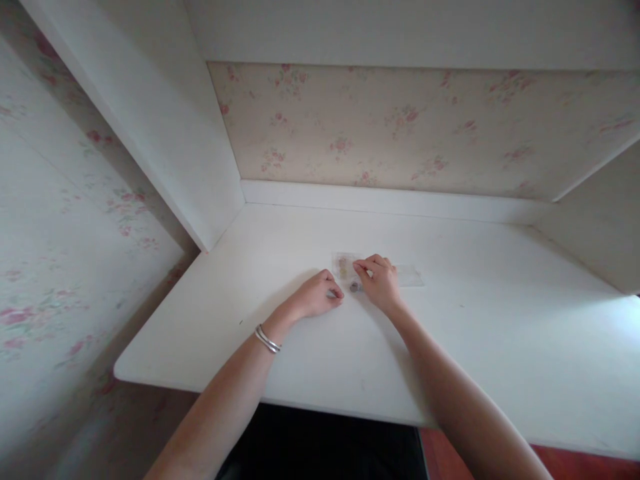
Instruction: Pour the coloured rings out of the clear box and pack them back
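Note:
A flat clear plastic packet [411,276] lies on the white desk, and small yellowish pieces [343,267] show at its left end. My right hand [380,283] is over the packet and covers its middle. Its thumb and forefinger are pinched together; anything between them is too small to make out. Just below those fingertips sits a small greyish round object [355,287], partly hidden by the hand. My left hand [317,295] rests on the desk left of the packet, fingers curled and thumb bent toward the forefinger. What its fingertips hold, if anything, cannot be made out.
The white desk [310,373] has a low back ledge [320,195] and a side panel [210,133] at the left. Another panel [600,220] stands at the right. A tiny dark speck [241,323] lies left of my left forearm.

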Tool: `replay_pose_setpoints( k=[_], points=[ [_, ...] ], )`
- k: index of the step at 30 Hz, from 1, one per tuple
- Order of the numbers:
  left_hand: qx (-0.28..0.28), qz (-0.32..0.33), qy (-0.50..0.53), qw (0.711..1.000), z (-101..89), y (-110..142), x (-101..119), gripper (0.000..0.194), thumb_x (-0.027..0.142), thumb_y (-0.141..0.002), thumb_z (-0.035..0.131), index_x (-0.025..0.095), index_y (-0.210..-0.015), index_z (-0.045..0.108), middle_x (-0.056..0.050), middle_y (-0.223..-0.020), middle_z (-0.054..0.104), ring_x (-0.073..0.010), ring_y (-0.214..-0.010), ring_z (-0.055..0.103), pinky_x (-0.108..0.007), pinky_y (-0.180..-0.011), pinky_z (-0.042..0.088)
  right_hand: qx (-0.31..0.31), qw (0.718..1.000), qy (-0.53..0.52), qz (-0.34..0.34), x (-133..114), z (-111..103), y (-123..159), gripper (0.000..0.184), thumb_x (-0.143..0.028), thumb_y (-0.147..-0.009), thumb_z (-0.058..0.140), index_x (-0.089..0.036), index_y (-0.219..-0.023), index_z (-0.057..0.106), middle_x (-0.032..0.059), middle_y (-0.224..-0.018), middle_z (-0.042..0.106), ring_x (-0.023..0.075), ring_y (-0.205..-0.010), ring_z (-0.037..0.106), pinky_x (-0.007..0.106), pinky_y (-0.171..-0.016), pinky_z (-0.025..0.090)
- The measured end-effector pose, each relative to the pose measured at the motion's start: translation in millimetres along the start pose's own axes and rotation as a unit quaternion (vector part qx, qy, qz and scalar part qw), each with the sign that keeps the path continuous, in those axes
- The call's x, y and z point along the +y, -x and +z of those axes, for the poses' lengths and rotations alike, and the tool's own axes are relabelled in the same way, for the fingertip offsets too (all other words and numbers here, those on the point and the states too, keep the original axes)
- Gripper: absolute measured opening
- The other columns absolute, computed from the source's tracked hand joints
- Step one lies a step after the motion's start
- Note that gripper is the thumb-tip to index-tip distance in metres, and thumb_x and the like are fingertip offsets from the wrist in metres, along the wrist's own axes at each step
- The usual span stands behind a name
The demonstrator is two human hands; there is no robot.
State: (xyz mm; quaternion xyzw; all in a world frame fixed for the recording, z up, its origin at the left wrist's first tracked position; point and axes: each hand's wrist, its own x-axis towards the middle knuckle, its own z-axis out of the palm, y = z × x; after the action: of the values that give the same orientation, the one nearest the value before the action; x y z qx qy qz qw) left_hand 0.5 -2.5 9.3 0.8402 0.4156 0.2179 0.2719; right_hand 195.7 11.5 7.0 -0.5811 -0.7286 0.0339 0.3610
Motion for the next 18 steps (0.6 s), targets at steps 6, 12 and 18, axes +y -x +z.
replay_pose_setpoints(
  k=[6, 12, 18],
  points=[
    [-0.013, 0.004, -0.007, 1.0, 2.6, 0.0, 1.0, 0.015, 0.024, -0.081, 0.055, 0.02, -0.078, 0.07, -0.003, -0.088, 0.057, -0.0142, -0.081, 0.057, -0.025, -0.078, 0.045, 0.05, 0.995, -0.074, 0.045, 16.8, -15.3, 7.5, 0.026, -0.039, -0.085, 0.05, -0.022, -0.083, 0.07, 0.0037, -0.077, 0.06, 0.0182, -0.078, 0.054, 0.032, -0.072, 0.04],
    [0.018, -0.015, 0.049, 0.999, 4.2, -5.1, -3.1, 0.015, 0.027, -0.082, 0.056, 0.018, -0.082, 0.068, -0.003, -0.092, 0.053, -0.0127, -0.079, 0.054, -0.025, -0.077, 0.045, -0.009, 0.997, -0.08, -0.005, 15.7, -24.4, 14.6, 0.023, -0.037, -0.085, 0.051, -0.024, -0.084, 0.07, 0.0034, -0.077, 0.062, 0.0178, -0.078, 0.054, 0.032, -0.074, 0.04],
    [0.132, -0.062, 0.065, 0.987, 1.9, -25.2, -6.4, 0.021, 0.035, -0.084, 0.054, 0.018, -0.089, 0.067, -0.003, -0.092, 0.051, -0.0113, -0.074, 0.051, -0.025, -0.073, 0.045, -0.095, 0.993, -0.007, -0.066, 9.5, -29.5, 19.6, 0.016, -0.031, -0.084, 0.054, -0.028, -0.085, 0.07, 0.0019, -0.084, 0.063, 0.0173, -0.083, 0.053, 0.033, -0.079, 0.034]
  ],
)
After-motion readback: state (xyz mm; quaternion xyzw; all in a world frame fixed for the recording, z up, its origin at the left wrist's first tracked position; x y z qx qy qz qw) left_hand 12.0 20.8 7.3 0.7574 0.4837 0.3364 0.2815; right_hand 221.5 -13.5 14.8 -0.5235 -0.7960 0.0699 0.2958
